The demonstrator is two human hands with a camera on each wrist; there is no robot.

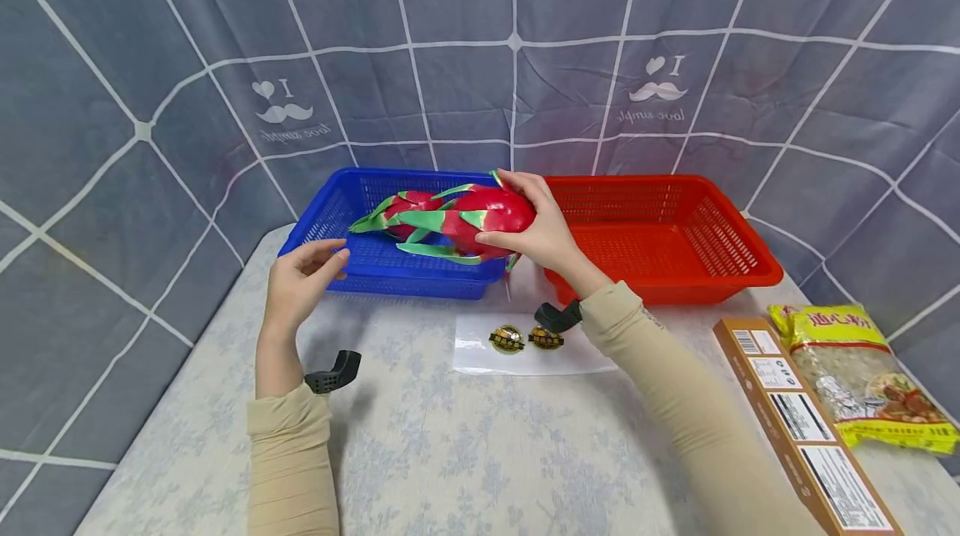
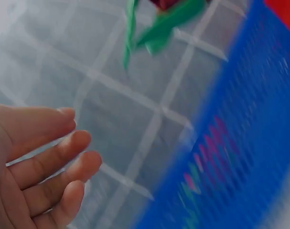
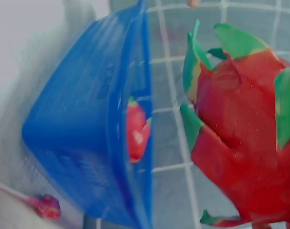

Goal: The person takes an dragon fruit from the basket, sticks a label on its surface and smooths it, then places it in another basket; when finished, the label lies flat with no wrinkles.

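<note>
My right hand [image 1: 553, 227] grips a large red dragon fruit [image 1: 498, 211] with green scales, above the right end of the blue basket [image 1: 408, 282]. The same dragon fruit [image 3: 245, 119] fills the right side of the right wrist view. A second dragon fruit [image 1: 412, 204] lies in the blue basket, partly behind the held one; it also shows [image 3: 137, 131] past the basket's rim in the right wrist view. By the basket's left front corner, my left hand [image 1: 300, 282] has loosely bent fingers and holds nothing. In the left wrist view its fingers [image 2: 63, 160] are apart from the basket wall.
A red basket [image 1: 750, 273] stands right of the blue one. A lollipop [image 3: 47, 206] lies beside the blue basket. In front is a white sheet [image 1: 476, 353] with two round stickers [image 1: 507, 339]. A long brown box [image 1: 802, 423] and a pasta bag [image 1: 862, 378] lie at right.
</note>
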